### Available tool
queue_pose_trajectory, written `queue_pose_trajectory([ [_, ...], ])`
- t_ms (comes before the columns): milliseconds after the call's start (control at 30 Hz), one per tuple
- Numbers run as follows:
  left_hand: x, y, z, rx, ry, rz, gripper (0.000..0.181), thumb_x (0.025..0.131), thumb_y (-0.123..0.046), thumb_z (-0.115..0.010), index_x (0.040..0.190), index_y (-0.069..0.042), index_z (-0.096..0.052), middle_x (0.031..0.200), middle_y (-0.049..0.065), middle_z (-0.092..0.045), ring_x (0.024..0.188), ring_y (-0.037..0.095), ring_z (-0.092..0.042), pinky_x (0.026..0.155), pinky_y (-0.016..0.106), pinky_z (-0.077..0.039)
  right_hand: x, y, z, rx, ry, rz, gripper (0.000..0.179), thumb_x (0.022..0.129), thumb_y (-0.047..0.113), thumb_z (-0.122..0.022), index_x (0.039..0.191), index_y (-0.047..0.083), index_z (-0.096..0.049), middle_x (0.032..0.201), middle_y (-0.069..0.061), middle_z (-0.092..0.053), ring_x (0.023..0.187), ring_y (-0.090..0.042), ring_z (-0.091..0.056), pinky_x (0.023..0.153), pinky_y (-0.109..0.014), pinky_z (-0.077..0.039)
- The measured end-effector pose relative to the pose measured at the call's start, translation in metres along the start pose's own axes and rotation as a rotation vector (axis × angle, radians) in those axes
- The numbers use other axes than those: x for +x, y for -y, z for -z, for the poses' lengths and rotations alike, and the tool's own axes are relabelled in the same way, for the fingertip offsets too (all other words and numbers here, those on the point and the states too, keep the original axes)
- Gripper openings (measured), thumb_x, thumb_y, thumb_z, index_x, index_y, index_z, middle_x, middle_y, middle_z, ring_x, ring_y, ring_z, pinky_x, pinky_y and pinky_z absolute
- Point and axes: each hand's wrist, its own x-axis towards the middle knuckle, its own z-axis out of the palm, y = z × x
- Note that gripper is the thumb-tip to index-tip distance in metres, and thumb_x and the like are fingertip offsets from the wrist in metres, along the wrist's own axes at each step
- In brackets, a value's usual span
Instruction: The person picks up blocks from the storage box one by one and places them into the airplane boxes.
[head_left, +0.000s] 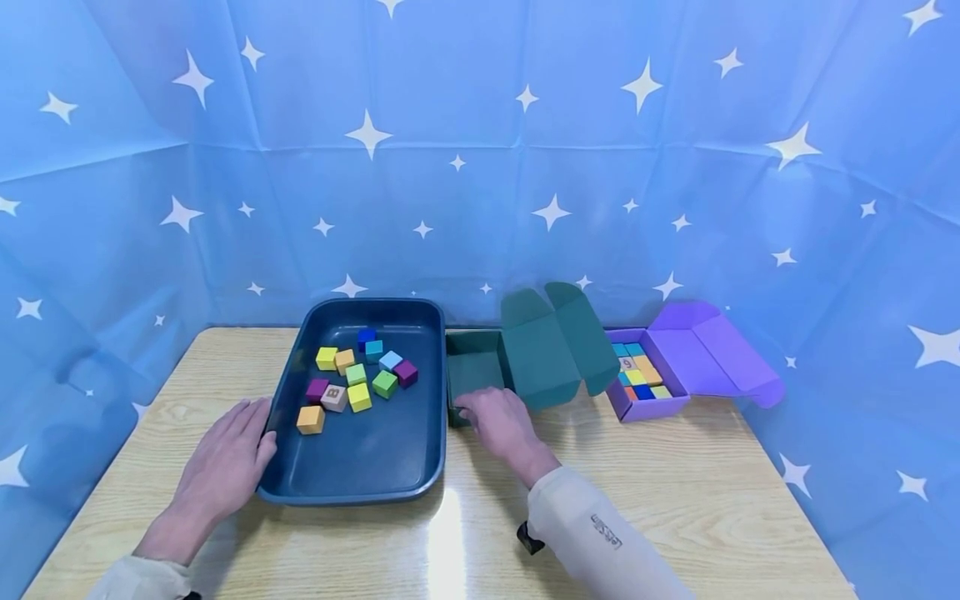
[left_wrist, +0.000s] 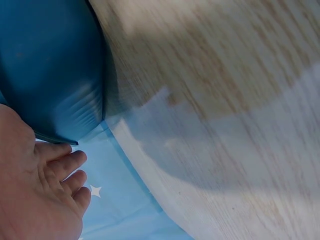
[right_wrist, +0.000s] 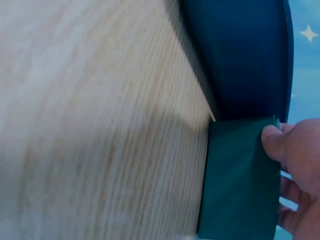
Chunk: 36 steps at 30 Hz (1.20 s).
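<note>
A dark blue tray point(head_left: 375, 467) holds several coloured wooden cubes, including an orange cube point(head_left: 311, 420) and a natural-wood cube marked B point(head_left: 333, 397). My left hand point(head_left: 225, 458) rests against the tray's left rim, fingers extended and thumb at the edge. To the tray's right sits an open dark green box point(head_left: 475, 371), its lid folded out to the right; the part of its inside that shows holds no cube. My right hand point(head_left: 497, 419) grips the green box's front wall. In the right wrist view, its thumb presses the outer face point(right_wrist: 240, 185) while other fingers reach over the edge.
Farther right stands an open purple box point(head_left: 652, 410) with coloured cubes packed inside and its lid point(head_left: 705, 350) folded out rightward. Everything stands on a light wooden table point(head_left: 600, 475). A blue star-patterned cloth point(head_left: 465, 208) hangs behind and at both sides.
</note>
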Motion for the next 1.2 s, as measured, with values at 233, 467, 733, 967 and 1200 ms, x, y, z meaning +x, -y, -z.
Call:
queue_pose_trajectory([
  [233, -0.001, 0.0, 0.0, -0.002, 0.001, 0.004, 0.056, 0.104, -0.029, -0.038, 0.147, 0.007, -0.034, 0.146, 0.029, -0.041, 0.137, 0.046, -0.032, 0.112, 0.058, -0.027, -0.009, 0.005, 0.001, 0.026, -0.008, 0.036, 0.018, 0.092, 0.016, -0.066, 0.106, 0.024, -0.075, 0.096, 0.007, -0.076, 0.086, -0.014, -0.072, 0.071, -0.029, -0.058],
  [467, -0.001, 0.001, 0.0, -0.013, -0.015, 0.0, 0.056, 0.105, -0.029, -0.038, 0.147, 0.008, -0.034, 0.145, 0.03, -0.041, 0.137, 0.046, -0.032, 0.111, 0.059, -0.027, -0.01, 0.009, -0.002, 0.026, -0.054, 0.055, 0.012, 0.093, 0.017, -0.067, 0.098, 0.024, -0.075, 0.09, 0.007, -0.076, 0.081, -0.014, -0.071, 0.068, -0.028, -0.057],
  [733, 0.0, 0.0, -0.001, -0.014, -0.003, 0.006, 0.056, 0.105, -0.029, -0.037, 0.146, 0.008, -0.034, 0.145, 0.03, -0.041, 0.137, 0.046, -0.032, 0.111, 0.058, -0.027, -0.011, 0.008, -0.003, 0.047, -0.059, 0.063, 0.012, 0.093, 0.017, -0.066, 0.098, 0.023, -0.075, 0.089, 0.007, -0.076, 0.08, -0.013, -0.071, 0.067, -0.027, -0.057],
  [967, 0.0, 0.0, -0.001, -0.02, 0.009, 0.01, 0.056, 0.105, -0.03, -0.036, 0.147, 0.007, -0.033, 0.146, 0.03, -0.04, 0.138, 0.046, -0.031, 0.112, 0.059, -0.027, -0.013, 0.007, -0.002, 0.034, -0.048, 0.063, 0.017, 0.094, 0.019, -0.065, 0.107, 0.021, -0.075, 0.098, 0.004, -0.077, 0.086, -0.015, -0.072, 0.073, -0.03, -0.059],
  [1200, 0.0, 0.001, 0.0, -0.024, 0.014, 0.012, 0.057, 0.105, -0.03, -0.036, 0.148, 0.007, -0.032, 0.147, 0.03, -0.04, 0.138, 0.046, -0.03, 0.112, 0.059, -0.026, -0.014, 0.008, 0.001, 0.026, -0.04, 0.09, 0.013, 0.093, 0.017, -0.066, 0.1, 0.022, -0.075, 0.088, 0.006, -0.076, 0.079, -0.014, -0.071, 0.064, -0.025, -0.055],
])
